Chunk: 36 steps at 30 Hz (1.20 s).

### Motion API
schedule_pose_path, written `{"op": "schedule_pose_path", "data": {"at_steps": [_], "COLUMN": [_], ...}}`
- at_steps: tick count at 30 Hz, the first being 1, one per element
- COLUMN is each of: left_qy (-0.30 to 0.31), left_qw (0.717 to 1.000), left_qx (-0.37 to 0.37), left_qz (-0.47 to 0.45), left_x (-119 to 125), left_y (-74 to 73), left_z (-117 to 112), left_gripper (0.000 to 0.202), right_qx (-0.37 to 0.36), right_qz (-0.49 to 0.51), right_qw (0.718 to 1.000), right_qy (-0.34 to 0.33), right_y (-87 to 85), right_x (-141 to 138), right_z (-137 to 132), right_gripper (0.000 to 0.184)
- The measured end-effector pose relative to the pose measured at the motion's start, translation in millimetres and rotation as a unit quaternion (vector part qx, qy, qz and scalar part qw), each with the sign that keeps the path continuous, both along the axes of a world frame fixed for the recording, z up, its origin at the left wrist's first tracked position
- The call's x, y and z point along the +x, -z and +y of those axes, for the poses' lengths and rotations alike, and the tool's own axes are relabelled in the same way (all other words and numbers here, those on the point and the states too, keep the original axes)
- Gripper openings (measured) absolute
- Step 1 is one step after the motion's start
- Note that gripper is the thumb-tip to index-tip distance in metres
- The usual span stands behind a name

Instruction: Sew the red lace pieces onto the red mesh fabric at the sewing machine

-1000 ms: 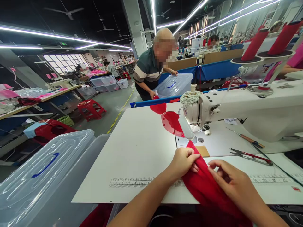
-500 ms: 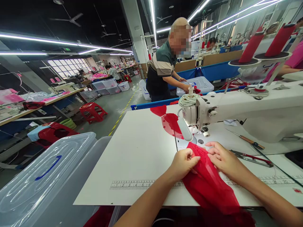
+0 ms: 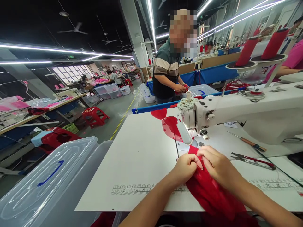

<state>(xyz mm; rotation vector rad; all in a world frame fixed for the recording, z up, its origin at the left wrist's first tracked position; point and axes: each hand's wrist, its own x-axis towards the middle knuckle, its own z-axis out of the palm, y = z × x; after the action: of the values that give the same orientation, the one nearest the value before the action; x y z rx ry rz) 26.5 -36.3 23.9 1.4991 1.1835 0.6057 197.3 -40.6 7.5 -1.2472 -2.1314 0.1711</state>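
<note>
Red sheer fabric (image 3: 208, 192) runs from the needle area of a white sewing machine (image 3: 227, 107) down over the table's front edge. My left hand (image 3: 186, 167) pinches its left side between thumb and curled fingers. Close beside it, my right hand (image 3: 214, 162) is closed on the fabric's right side, fingers bent and partly hiding the cloth. The fabric's far end lies just before the presser foot, which is mostly hidden by the machine head. Behind the needle, joined red cut pieces (image 3: 169, 126) lie flat on the white table (image 3: 137, 151).
Thread snips (image 3: 253, 160) and a wooden-handled awl (image 3: 248, 141) lie right of my hands. Red thread cones (image 3: 247, 52) stand above the machine. At left is a lidded plastic bin (image 3: 52, 170). A co-worker (image 3: 167, 69) stands across the table, handling red cloth.
My right hand has moved left, nearer my left hand, and its fingers have closed on the fabric. The co-worker has straightened slightly and the camera view has shifted a little.
</note>
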Motion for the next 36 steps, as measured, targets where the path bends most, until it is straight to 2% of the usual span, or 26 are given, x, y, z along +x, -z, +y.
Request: {"op": "schedule_pose_path", "data": {"at_steps": [3,8,11,13,16,17,19,22,24,29,36], "left_qy": [0.001,0.004,-0.048,-0.095,-0.122,-0.114,-0.059,0.059,0.113,0.135,0.119], "left_qw": [1.0,0.998,0.987,0.969,0.932,0.919,0.899,0.889,0.872,0.832,0.796], "left_qx": [-0.013,-0.014,0.056,0.11,0.218,0.258,0.327,0.366,0.392,0.446,0.499], "left_qz": [0.008,0.066,0.144,0.198,0.264,0.277,0.284,0.268,0.269,0.302,0.321], "left_x": [0.1,-5.0,-9.6,-12.9,-15.8,-16.0,-15.9,-16.9,-19.1,-23.6,-23.7], "left_y": [-0.2,-10.2,-18.8,-21.8,-18.3,-15.0,-6.4,5.5,9.9,12.9,18.0], "left_z": [0.3,3.7,13.6,22.5,33.7,35.9,37.2,33.2,28.9,21.7,20.0], "left_gripper": [0.021,0.014,0.037,0.045,0.03,0.021,0.009,0.021,0.02,0.034,0.043], "right_qx": [-0.056,-0.047,-0.05,-0.039,-0.027,-0.026,-0.028,-0.025,-0.016,-0.009,0.007], "right_qz": [0.042,-0.04,-0.081,-0.09,-0.071,-0.063,-0.053,-0.043,-0.04,-0.012,-0.007], "right_qw": [0.996,0.994,0.989,0.988,0.99,0.99,0.99,0.99,0.99,0.992,0.992], "right_qy": [-0.046,-0.093,-0.112,-0.116,-0.119,-0.12,-0.125,-0.133,-0.134,-0.129,-0.123], "right_y": [4.5,15.5,14.2,13.0,14.2,15.3,17.7,21.1,23.2,26.2,30.4], "right_x": [-6.9,3.6,10.5,13.4,15.9,16.3,16.9,17.2,17.5,18.7,20.6], "right_z": [6.6,22.0,27.7,30.9,34.8,35.7,36.8,37.7,38.4,40.2,40.7], "right_gripper": [0.027,0.035,0.04,0.042,0.042,0.041,0.042,0.043,0.042,0.041,0.04]}}
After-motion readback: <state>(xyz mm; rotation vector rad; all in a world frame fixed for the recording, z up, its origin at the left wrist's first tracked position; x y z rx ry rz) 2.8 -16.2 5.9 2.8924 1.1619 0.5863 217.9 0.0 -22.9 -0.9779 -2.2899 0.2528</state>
